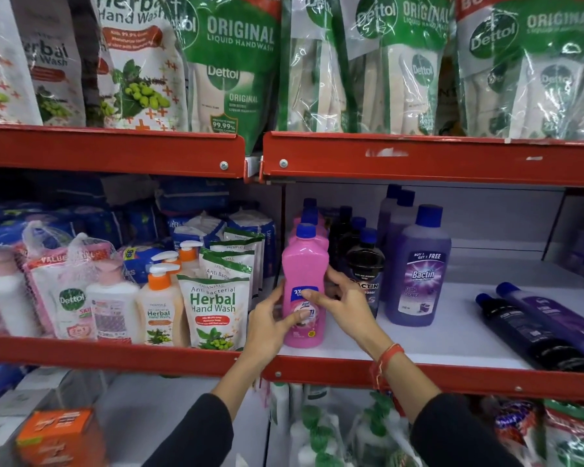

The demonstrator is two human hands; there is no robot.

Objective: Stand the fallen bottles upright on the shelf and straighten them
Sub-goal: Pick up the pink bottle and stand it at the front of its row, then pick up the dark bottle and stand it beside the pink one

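Observation:
A pink bottle (304, 264) with a blue cap stands upright at the front left of the white shelf (452, 338). My left hand (267, 328) grips its lower left side, thumb across the label. My right hand (344, 298) wraps its right side, fingers on the label. More pink bottles stand in a row behind it. A black bottle (366, 264) and a purple Bactin bottle (417, 267) stand upright to the right. Two bottles lie on their sides at the far right: a black one (526, 332) and a purple one (560, 315).
A red shelf edge (452, 375) runs along the front. Herbal hand wash pouches (213, 311) and pump bottles (159, 305) fill the left bay. Dettol refill packs (236, 62) hang over the upper shelf. An orange box (58, 436) sits low on the left.

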